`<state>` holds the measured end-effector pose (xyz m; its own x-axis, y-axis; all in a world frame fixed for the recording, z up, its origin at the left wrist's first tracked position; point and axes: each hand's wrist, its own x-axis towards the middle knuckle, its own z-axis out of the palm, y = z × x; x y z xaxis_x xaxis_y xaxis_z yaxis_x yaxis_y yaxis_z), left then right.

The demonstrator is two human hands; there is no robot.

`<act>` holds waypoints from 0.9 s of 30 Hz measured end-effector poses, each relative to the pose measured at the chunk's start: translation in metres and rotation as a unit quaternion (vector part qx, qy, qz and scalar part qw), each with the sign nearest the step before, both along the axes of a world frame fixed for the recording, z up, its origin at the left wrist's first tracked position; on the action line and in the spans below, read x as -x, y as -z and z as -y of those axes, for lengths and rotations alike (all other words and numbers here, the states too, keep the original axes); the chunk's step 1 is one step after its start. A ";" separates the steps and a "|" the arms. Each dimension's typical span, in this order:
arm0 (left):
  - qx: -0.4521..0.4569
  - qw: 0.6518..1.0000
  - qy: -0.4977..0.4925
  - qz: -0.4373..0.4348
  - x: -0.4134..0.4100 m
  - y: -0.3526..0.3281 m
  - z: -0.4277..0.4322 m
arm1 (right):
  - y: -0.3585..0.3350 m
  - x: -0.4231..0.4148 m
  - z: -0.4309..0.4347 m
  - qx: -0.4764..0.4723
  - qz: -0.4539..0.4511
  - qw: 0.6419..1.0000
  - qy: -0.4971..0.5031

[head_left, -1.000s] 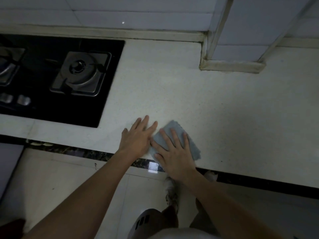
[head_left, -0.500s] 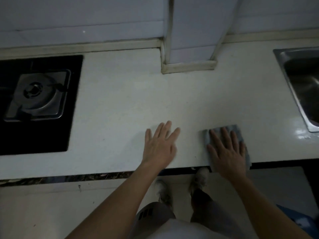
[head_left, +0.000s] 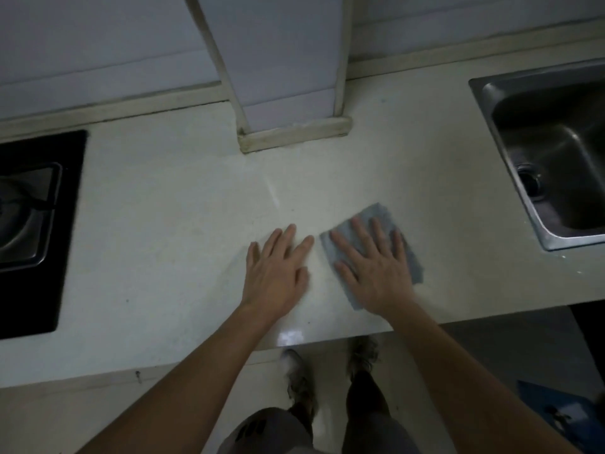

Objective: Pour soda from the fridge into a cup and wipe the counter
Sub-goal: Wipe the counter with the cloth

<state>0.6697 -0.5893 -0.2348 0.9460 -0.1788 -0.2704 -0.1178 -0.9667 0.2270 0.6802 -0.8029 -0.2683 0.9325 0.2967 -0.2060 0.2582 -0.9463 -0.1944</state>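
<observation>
1. Head cam: the grey cloth (head_left: 381, 211) is lying flat on the counter (head_left: 163, 240), pinned under the right hand (head_left: 376, 273), with one corner poking out past the fingertips and an edge sticking out on the pinky side.
2. That right hand is pressing down with fingers straight and spread, not bunching the cloth at all.
3. A second ago the cloth was being worked right up by the hob (head_left: 32, 224). Now it's sitting well over toward the sink (head_left: 540, 126), so the wipe is travelling along the counter.
4. Half a second back the two hands were clearly apart. Now the cloth's near edge is sitting just beside the left fingertips, so the stroke looks to be swinging back inward.
5. The left hand (head_left: 278, 273) is resting flat on the bare counter, fingers straight and a bit fanned, holding nothing. It's been shuffling along with the wipe, bracing I guess.
6. Out beyond both sets of fingertips the tiled column (head_left: 288, 77) is meeting the counter.
7. No cup or soda is showing anywhere, so I'm reading this as the wiping part, with the strip between the right hand and the sink probably next.
</observation>
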 end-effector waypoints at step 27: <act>0.061 0.993 -0.088 -0.047 -0.052 0.004 0.028 | 0.003 -0.204 0.011 0.006 0.008 0.968 -0.252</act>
<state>0.7216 -0.6176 -0.2389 0.9371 -0.0493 -0.3455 0.0786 -0.9347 0.3466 0.8837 -0.8143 -0.2718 0.6723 0.7129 -0.1993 0.6909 -0.7010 -0.1768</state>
